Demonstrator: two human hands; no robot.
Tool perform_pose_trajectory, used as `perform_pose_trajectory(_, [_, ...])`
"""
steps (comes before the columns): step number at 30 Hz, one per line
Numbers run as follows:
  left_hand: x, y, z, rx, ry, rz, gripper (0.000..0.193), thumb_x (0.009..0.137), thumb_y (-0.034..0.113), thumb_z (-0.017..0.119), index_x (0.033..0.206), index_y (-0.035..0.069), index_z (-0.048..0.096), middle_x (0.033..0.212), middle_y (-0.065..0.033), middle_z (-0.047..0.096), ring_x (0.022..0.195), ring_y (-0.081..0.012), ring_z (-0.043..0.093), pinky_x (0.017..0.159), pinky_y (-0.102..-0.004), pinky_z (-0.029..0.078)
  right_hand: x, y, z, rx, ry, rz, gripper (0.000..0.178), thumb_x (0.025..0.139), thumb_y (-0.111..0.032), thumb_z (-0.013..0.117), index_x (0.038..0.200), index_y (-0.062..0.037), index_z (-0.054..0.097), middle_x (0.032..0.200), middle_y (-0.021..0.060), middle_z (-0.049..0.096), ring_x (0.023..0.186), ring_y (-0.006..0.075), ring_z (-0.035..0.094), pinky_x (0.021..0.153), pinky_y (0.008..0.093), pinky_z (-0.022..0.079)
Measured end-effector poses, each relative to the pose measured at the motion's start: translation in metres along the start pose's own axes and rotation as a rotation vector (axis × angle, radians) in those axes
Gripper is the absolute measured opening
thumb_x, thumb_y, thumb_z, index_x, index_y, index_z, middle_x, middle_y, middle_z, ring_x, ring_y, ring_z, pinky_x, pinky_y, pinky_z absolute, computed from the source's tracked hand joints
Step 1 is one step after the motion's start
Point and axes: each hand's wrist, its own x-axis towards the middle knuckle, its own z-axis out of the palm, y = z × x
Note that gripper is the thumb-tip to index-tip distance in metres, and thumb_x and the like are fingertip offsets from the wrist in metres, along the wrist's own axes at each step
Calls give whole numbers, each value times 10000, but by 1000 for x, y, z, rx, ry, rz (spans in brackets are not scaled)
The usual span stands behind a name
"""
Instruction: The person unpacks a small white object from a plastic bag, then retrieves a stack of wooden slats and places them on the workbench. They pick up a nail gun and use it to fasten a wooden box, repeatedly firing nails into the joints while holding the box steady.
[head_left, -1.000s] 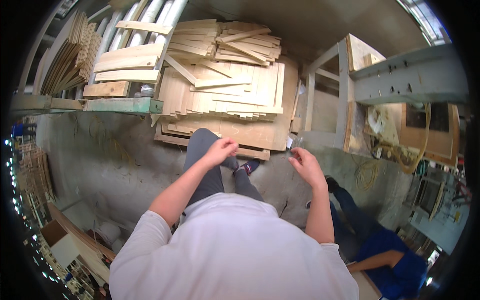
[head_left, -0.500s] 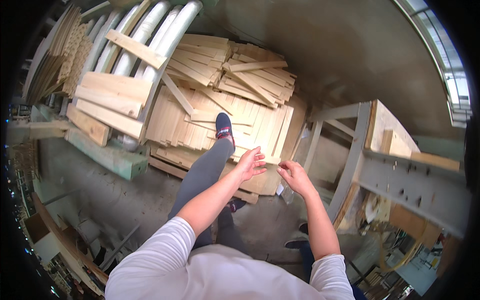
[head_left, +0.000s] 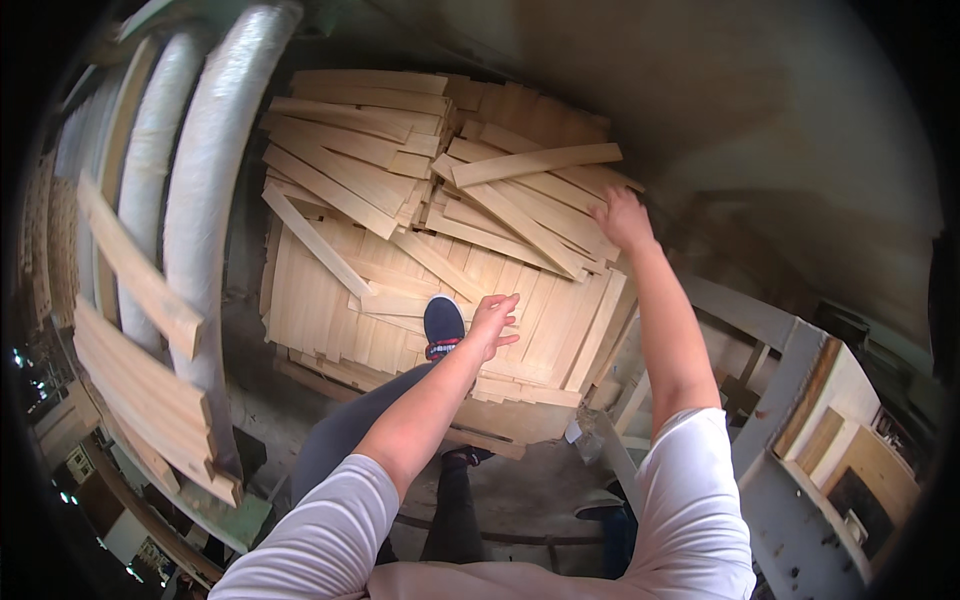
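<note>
My left hand (head_left: 492, 327) hovers over the flat layer of boards (head_left: 530, 345), fingers spread and holding nothing. My right hand (head_left: 626, 219) is stretched out to the right edge of the upper board pile (head_left: 540, 205), beside the end of a thin wooden board (head_left: 590, 178). Its thumb and fingers look apart, and whether the fingertips touch that board is unclear. Across this pile lies another loose board (head_left: 537, 164) at a slant. A second heap of boards (head_left: 350, 150) adjoins it on the left.
One blue shoe (head_left: 443, 322) of mine rests on the flat board layer. Plastic-wrapped rolls (head_left: 220, 150) and loose planks (head_left: 145, 385) stand at the left. On the right is a grey metal frame (head_left: 770, 390). Another person's shoe (head_left: 598, 505) shows near the bottom.
My right hand has moved forward and right, away from my left hand, to the upper pile's edge. The view has shifted closer over the boards. My left hand remains spread.
</note>
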Motion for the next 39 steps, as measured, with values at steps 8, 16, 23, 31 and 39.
perform_pose_trajectory(8, [64, 24, -11, 82, 32, -66, 687, 795, 432, 668, 1297, 103, 333, 1294, -106, 390, 1216, -238, 387, 875, -458, 473, 132, -26, 25, -74, -145, 33, 570, 897, -437, 390, 1367, -117, 353, 1407, 120, 366, 1325, 286, 299, 1047, 499, 270])
perform_pose_trajectory(16, [117, 29, 3, -2, -53, -74, 928, 765, 541, 659, 1419, 99, 170, 1427, -145, 234, 1314, -264, 274, 975, -467, 381, 153, 9, 70, 58, -355, 163, 707, 872, -608, 232, 1378, -132, 363, 1428, 76, 363, 1315, 290, 332, 1074, 459, 228])
perform_pose_trajectory(23, [135, 28, -7, -233, -30, -100, 959, 769, 587, 627, 1453, 164, 105, 1484, -150, 80, 1374, -274, 152, 1061, -491, 244, 129, 17, 75, 286, -589, 197, 860, 789, -745, 273, 1263, -71, 518, 1361, 121, 447, 1261, 304, 405, 1045, 411, 295])
perform_pose_trajectory(31, [122, 16, 17, -365, -54, -19, 936, 757, 551, 663, 1444, 183, 145, 1490, -125, 75, 1381, -290, 71, 1063, -552, 224, 91, 15, 107, 36, -94, 198, 851, 772, -767, 305, 1147, -70, 620, 1246, 158, 540, 1253, 301, 400, 993, 452, 353])
perform_pose_trajectory(39, [146, 11, 9, -178, 81, -55, 913, 768, 549, 653, 1439, 172, 162, 1479, -81, 201, 1375, -283, 117, 1063, -544, 202, 100, 17, 102, 196, -139, 335, 764, 776, -726, 358, 1118, -93, 616, 1184, 151, 581, 1087, 303, 556, 885, 409, 452])
